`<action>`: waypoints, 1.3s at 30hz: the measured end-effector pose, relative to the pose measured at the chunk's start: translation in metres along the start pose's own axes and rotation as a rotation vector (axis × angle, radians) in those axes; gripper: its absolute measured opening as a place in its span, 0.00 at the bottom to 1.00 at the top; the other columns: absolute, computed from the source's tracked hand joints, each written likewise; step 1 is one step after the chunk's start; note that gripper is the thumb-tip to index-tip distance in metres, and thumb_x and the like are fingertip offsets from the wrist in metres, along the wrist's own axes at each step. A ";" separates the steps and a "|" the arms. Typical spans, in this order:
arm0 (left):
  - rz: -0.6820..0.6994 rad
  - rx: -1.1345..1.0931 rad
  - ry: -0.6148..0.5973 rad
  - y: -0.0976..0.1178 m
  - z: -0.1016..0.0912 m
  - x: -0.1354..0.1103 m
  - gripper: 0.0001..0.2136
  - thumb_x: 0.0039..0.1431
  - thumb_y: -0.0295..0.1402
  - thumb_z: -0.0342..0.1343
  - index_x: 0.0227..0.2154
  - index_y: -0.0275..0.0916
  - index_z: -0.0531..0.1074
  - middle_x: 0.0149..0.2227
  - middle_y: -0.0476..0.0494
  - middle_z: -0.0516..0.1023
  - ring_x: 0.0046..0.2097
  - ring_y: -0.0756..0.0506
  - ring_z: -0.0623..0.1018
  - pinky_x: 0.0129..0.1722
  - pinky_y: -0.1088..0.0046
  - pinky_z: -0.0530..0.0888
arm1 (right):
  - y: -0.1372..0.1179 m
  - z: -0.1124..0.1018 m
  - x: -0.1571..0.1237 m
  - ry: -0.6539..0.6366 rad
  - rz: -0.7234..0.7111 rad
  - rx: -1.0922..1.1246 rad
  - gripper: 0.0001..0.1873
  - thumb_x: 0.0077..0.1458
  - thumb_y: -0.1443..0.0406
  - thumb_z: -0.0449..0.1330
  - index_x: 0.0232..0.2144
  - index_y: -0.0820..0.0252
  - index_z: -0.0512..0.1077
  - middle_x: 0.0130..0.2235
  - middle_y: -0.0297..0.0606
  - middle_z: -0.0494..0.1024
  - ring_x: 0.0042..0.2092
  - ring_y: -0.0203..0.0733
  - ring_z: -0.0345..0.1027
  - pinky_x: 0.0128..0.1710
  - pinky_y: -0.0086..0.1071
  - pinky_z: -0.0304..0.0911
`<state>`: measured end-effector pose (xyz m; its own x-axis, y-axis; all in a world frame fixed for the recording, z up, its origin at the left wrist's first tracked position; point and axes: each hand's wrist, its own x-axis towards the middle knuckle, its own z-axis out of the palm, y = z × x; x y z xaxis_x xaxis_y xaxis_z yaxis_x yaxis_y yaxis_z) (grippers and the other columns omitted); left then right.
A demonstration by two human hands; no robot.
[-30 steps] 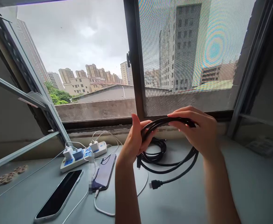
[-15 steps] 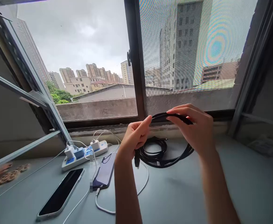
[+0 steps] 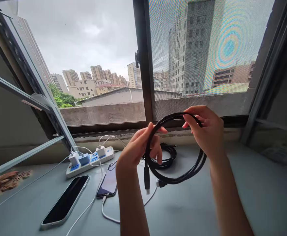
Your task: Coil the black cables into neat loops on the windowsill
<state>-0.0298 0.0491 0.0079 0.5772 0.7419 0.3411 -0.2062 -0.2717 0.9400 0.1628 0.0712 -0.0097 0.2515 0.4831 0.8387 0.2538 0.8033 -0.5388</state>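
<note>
I hold a coiled black cable [image 3: 182,175] up over a grey sill. My left hand [image 3: 139,149] grips the left side of the coil, fingers wrapped round the strands. My right hand [image 3: 207,132] pinches the top right of the loop. One plug end [image 3: 147,183] hangs straight down below my left hand, and a second plug [image 3: 161,184] shows at the bottom of the loop. Behind the held coil a second bundle of black cable [image 3: 166,157] lies on the sill.
A white power strip [image 3: 90,160] with chargers sits at the left by the window. Two phones lie flat: one [image 3: 64,203] nearer the front, another [image 3: 107,183] plugged into a white cable [image 3: 109,216]. Small brown pieces [image 3: 2,182] lie at the far left. The window frame [image 3: 145,72] rises behind.
The loose tail with its plug has been drawn up off the sill into the coil. The loop now hangs more upright between my hands, and my left hand has regripped it.
</note>
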 end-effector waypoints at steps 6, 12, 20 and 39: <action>-0.010 0.010 0.070 0.003 0.004 0.000 0.20 0.58 0.53 0.54 0.36 0.39 0.71 0.13 0.56 0.54 0.14 0.51 0.64 0.13 0.81 0.61 | -0.001 -0.002 0.001 -0.021 -0.010 -0.027 0.06 0.55 0.60 0.60 0.32 0.55 0.70 0.27 0.31 0.72 0.25 0.33 0.65 0.21 0.26 0.60; 0.095 -0.010 0.263 0.002 0.010 0.005 0.22 0.56 0.48 0.60 0.22 0.37 0.60 0.15 0.59 0.45 0.13 0.58 0.45 0.12 0.83 0.43 | -0.008 -0.010 -0.002 -0.238 0.139 0.049 0.21 0.47 0.56 0.67 0.44 0.53 0.70 0.30 0.30 0.74 0.21 0.30 0.63 0.18 0.24 0.60; 0.265 -0.092 0.443 0.001 0.013 0.015 0.31 0.54 0.45 0.59 0.14 0.39 0.40 0.12 0.57 0.39 0.11 0.56 0.47 0.11 0.78 0.47 | -0.019 -0.025 -0.002 -0.294 0.386 0.444 0.24 0.52 0.54 0.62 0.50 0.54 0.69 0.15 0.21 0.59 0.13 0.30 0.52 0.12 0.26 0.53; -0.096 0.124 0.233 -0.070 0.024 0.058 0.15 0.59 0.38 0.49 0.24 0.33 0.73 0.26 0.41 0.74 0.29 0.46 0.74 0.27 0.76 0.70 | -0.057 0.007 -0.032 0.126 -0.141 0.023 0.11 0.52 0.70 0.60 0.37 0.50 0.75 0.19 0.29 0.70 0.19 0.35 0.64 0.14 0.29 0.57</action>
<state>0.0369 0.0962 -0.0379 0.3895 0.8848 0.2556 -0.0528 -0.2557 0.9653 0.1340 0.0121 -0.0048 0.3303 0.3186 0.8885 0.2739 0.8685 -0.4132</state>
